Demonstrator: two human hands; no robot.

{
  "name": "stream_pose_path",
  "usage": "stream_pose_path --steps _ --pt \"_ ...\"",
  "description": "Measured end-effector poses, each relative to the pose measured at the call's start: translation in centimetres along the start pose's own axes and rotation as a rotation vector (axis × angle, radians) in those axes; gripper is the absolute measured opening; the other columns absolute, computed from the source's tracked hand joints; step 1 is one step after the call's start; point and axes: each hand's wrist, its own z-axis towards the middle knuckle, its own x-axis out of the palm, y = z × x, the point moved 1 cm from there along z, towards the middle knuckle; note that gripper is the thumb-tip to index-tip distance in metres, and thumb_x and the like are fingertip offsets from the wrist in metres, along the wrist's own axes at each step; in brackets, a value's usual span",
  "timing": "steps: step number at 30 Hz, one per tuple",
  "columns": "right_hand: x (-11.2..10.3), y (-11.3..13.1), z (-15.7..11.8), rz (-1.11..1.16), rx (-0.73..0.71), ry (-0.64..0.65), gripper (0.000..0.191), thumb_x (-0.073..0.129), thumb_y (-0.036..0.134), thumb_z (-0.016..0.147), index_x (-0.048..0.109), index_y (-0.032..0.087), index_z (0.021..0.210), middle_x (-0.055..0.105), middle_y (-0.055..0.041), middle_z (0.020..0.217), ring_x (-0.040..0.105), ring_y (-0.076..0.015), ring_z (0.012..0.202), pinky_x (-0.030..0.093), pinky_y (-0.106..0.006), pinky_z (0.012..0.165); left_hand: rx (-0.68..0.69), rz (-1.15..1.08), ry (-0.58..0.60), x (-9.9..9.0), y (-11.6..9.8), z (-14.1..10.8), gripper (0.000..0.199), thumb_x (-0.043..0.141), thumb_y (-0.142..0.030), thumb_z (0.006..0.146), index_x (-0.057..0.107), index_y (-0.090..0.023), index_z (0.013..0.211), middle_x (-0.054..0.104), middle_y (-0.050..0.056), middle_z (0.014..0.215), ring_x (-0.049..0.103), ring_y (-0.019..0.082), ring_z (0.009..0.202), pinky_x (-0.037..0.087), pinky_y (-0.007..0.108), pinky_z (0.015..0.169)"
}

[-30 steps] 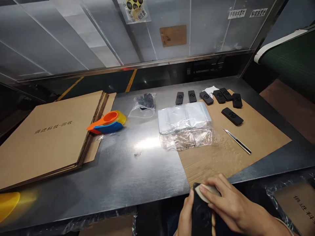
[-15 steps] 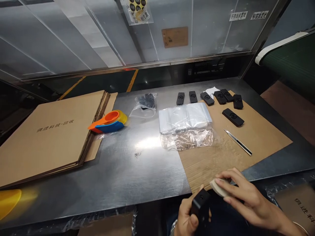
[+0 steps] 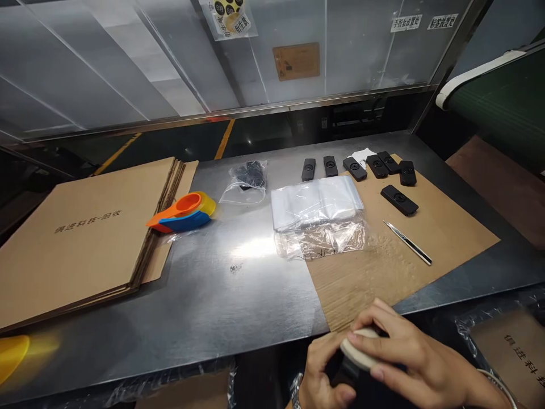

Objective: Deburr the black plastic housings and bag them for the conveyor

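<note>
Low at the table's front edge, my left hand (image 3: 317, 372) is closed around a black rectangular device (image 3: 346, 372), largely hidden by my fingers. My right hand (image 3: 402, 355) pinches a rounded off-white pad (image 3: 360, 351) and presses it on the device's upper end. Beyond the hands, a cardboard sheet (image 3: 370, 284) carries a slim white-and-black pen-like tool (image 3: 407, 242). A similar black device (image 3: 399, 200) lies farther back on the sheet, with several more behind it. A stack of clear plastic bags (image 3: 317, 204) overlaps the sheet's left side.
Flat cardboard boxes (image 3: 89, 227) are stacked on the left of the metal table (image 3: 238, 307). Beside them sits an orange, blue and yellow tape dispenser (image 3: 183, 213). A clear bag with black parts (image 3: 251, 176) lies farther back. A green conveyor (image 3: 502, 88) runs at the right.
My right hand has moved left and brought the pad from beside the black device onto its end. My left hand still grips the device. The view has shifted slightly.
</note>
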Motion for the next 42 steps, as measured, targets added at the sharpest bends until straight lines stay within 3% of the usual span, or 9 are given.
stream_pose_path --steps 3,9,19,23,26,33,35,37,42 --pt "0.5 -2.2 -0.1 0.019 0.115 -0.103 0.035 0.045 0.019 0.089 0.052 0.021 0.122 0.053 -0.0088 0.106 0.049 -0.0186 0.099 0.043 -0.035 0.086 -0.164 -0.27 -0.088 0.5 0.3 -0.3 0.062 0.048 -0.062 0.075 0.06 -0.014 0.112 0.064 0.01 0.073 0.057 0.02 0.062 0.042 0.03 0.058" --pt "2.9 -7.8 -0.7 -0.181 0.357 -0.317 0.033 0.045 0.028 0.089 0.053 0.022 0.12 0.056 -0.0066 0.106 0.053 -0.0167 0.099 0.047 -0.029 0.083 -0.576 -0.975 -0.501 0.8 0.0 1.3 0.056 0.026 -0.056 0.087 0.062 -0.014 0.096 0.058 0.004 0.062 0.053 0.014 0.05 0.039 0.024 0.049" --pt "3.2 -15.9 -1.9 -0.643 0.452 -0.65 0.041 0.04 0.037 0.088 0.054 0.012 0.117 0.055 -0.0156 0.103 0.048 -0.0285 0.094 0.042 -0.046 0.083 -0.642 -1.3 -0.5 0.0 -0.2 2.4 0.044 0.038 -0.047 0.087 0.06 -0.01 0.096 0.057 0.008 0.072 0.05 0.015 0.056 0.038 0.025 0.05" --pt "2.1 -16.7 -2.3 -0.722 0.45 -0.699 0.042 0.041 0.04 0.087 0.053 0.015 0.118 0.054 -0.0148 0.11 0.047 -0.0285 0.101 0.041 -0.043 0.086 -0.551 -1.367 -0.572 -0.1 -0.4 2.3 0.028 0.057 -0.027 0.081 0.06 -0.009 0.102 0.053 0.004 0.074 0.051 0.013 0.066 0.044 0.026 0.064" --pt "-0.3 -17.5 -3.2 -0.789 0.506 -0.773 0.037 0.039 0.036 0.088 0.054 0.016 0.116 0.056 -0.0141 0.108 0.048 -0.0283 0.1 0.04 -0.043 0.085 -0.525 -1.314 -0.589 -0.2 -0.3 2.2 0.028 0.06 -0.012 0.077 0.061 -0.011 0.105 0.052 0.002 0.072 0.048 0.01 0.061 0.045 0.024 0.061" --pt "-6.2 -20.2 -4.2 -0.808 0.712 -0.819 0.023 0.048 0.025 0.08 0.06 0.012 0.095 0.058 -0.015 0.086 0.049 -0.0294 0.087 0.038 -0.043 0.079 -0.589 -1.24 -0.661 -0.4 -1.3 3.1 0.028 0.062 -0.012 0.076 0.064 -0.022 0.102 0.063 0.006 0.098 0.06 0.022 0.093 0.045 0.042 0.09" --pt "-6.7 -20.4 -4.1 -0.757 0.738 -0.794 0.015 0.05 0.024 0.077 0.06 0.014 0.082 0.057 -0.0122 0.075 0.05 -0.0277 0.08 0.039 -0.041 0.074 -0.578 -1.252 -0.644 -0.6 -1.8 3.4 0.02 0.059 -0.024 0.081 0.065 -0.017 0.099 0.063 0.009 0.104 0.061 0.023 0.091 0.046 0.042 0.089" --pt "-6.6 -20.1 -4.0 -0.691 0.759 -0.797 0.013 0.048 0.024 0.077 0.057 0.015 0.079 0.056 -0.0111 0.072 0.052 -0.0264 0.075 0.04 -0.039 0.07 -0.577 -1.259 -0.639 -0.9 -2.2 3.6 0.036 0.05 -0.04 0.085 0.066 -0.009 0.093 0.064 0.012 0.094 0.061 0.021 0.083 0.049 0.038 0.084" --pt "-3.9 -14.8 -4.0 -0.413 0.711 -0.757 0.031 0.035 0.033 0.086 0.046 0.013 0.107 0.06 -0.0071 0.074 0.057 -0.0196 0.065 0.045 -0.03 0.058 -0.566 -1.166 -0.719 -1.5 -2.7 4.0 0.049 0.039 -0.05 0.087 0.064 -0.008 0.096 0.06 0.01 0.08 0.059 0.018 0.073 0.051 0.028 0.067"
